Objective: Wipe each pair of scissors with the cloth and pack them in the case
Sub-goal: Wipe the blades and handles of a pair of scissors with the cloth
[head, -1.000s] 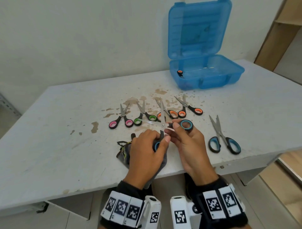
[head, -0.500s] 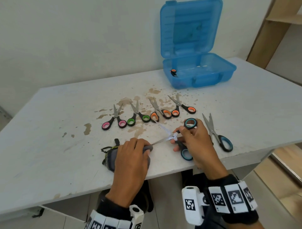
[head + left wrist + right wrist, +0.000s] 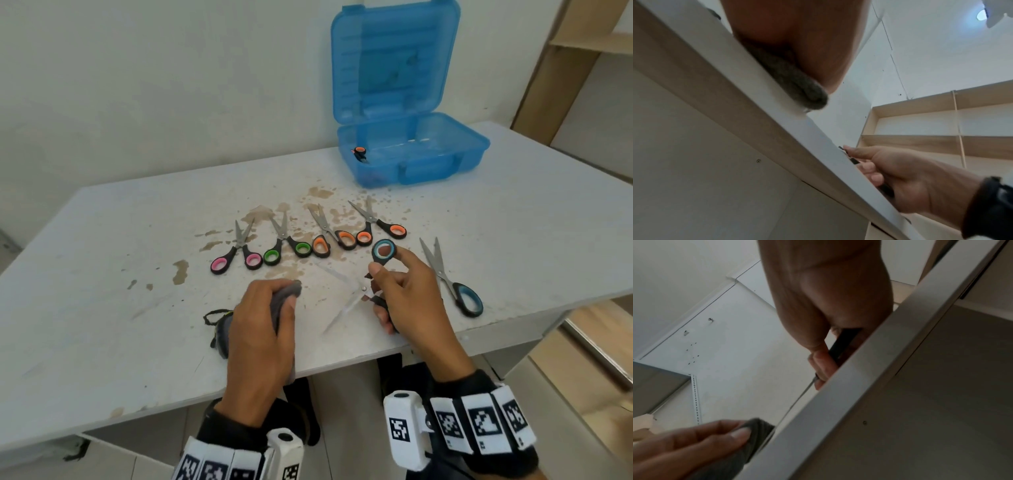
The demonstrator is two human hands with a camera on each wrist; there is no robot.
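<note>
Since 0.5 s ago our cloth slid off the blades. L hand grips it; R hand pinches the blue-handled scissors, spread open, lower blade running toward 8 o'clock, tip nearest L hand.

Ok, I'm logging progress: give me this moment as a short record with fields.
left hand: grips grey cloth on the table
right hand: holds blue-handled scissors, blades spread open
unpacked on table: five pairs, pink, green, two orange, blue
blue case: lid open, an orange-handled pair inside
</note>
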